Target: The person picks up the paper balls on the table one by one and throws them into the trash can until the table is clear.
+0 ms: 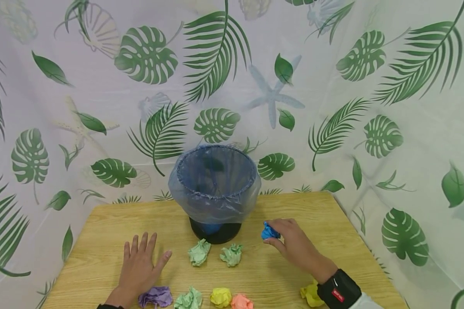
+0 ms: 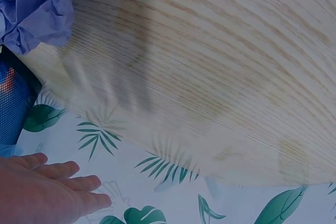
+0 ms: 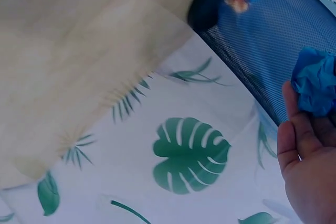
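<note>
Between thumb and fingers, my right hand (image 1: pixel 299 246) pinches a crumpled blue paper ball (image 1: pixel 270 231), to the right of the waste bin's base. The same blue paper ball (image 3: pixel 315 81) shows in the right wrist view, in front of the bin's mesh. My left hand (image 1: pixel 139 264) has its fingers spread, over the table's left side, with nothing in it. Just below that hand lies a crumpled purple paper (image 1: pixel 156 296). The mesh waste bin (image 1: pixel 215 234), lined with a translucent blue bag (image 1: pixel 216 206), stands at the back; some blue and reddish bits show through its mesh in the right wrist view.
Two pale green paper balls (image 1: pixel 199 252) lie before the bin. Along the front edge are another green ball (image 1: pixel 188 298), a yellow one (image 1: pixel 221 297) and an orange-pink one (image 1: pixel 241 301). A second yellow ball (image 1: pixel 312 294) sits by the right wrist. A leaf-print cloth (image 1: pixel 216 86) hangs behind.
</note>
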`<state>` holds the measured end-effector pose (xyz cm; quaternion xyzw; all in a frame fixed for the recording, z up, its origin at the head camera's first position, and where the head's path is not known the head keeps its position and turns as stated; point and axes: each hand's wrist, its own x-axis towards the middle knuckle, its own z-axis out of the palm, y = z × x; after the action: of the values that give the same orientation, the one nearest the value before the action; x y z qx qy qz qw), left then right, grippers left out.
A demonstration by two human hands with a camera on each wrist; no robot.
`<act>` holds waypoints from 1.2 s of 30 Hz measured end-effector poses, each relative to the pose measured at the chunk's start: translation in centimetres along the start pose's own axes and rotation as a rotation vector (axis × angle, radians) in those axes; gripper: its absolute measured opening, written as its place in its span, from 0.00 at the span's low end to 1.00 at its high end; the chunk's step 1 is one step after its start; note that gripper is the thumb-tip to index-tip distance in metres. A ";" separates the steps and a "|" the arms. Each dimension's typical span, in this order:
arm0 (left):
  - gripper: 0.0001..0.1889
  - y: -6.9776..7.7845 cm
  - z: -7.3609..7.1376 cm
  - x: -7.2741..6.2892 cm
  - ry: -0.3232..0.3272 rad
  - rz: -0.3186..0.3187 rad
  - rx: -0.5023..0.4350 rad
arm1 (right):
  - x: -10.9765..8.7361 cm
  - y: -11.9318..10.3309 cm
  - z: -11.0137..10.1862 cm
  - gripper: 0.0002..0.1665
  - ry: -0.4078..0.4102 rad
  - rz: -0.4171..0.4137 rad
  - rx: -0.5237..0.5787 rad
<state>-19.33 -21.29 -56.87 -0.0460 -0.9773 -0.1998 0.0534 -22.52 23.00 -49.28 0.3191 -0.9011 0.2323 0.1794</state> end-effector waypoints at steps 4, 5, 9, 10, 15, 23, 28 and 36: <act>0.44 0.0 -0.2 -0.1 -0.003 -0.003 0.000 | 1.9 -0.3 -1.0 0.32 0.129 -0.096 -0.021; 0.44 0.1 -0.2 -0.1 -0.002 -0.003 0.002 | 2.4 -0.4 -1.2 0.32 0.154 -0.116 -0.021; 0.43 0.2 -0.3 -0.1 0.009 0.000 0.010 | 4.3 -0.8 -2.2 0.33 0.218 -0.144 -0.006; 0.43 0.2 -0.3 -0.1 0.010 0.001 0.013 | 4.8 -1.0 -2.4 0.33 0.228 -0.147 -0.004; 0.44 0.2 -0.1 -0.1 0.014 0.005 0.018 | 7.2 -1.8 -3.5 0.33 0.275 -0.154 0.011; 0.44 0.0 0.2 0.1 0.018 0.008 0.012 | 11.0 -2.9 -4.3 0.35 0.298 -0.098 0.061; 0.44 -0.1 0.2 0.1 0.012 0.006 0.009 | 12.8 -3.3 -4.0 0.33 0.264 -0.070 0.080; 0.45 0.1 -0.1 0.1 0.007 -0.004 0.014 | 15.0 -4.2 -3.1 0.35 0.192 0.031 0.143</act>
<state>-19.43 -21.21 -56.69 -0.0429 -0.9786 -0.1932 0.0569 -30.22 14.35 -38.34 0.2934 -0.8656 0.3284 0.2382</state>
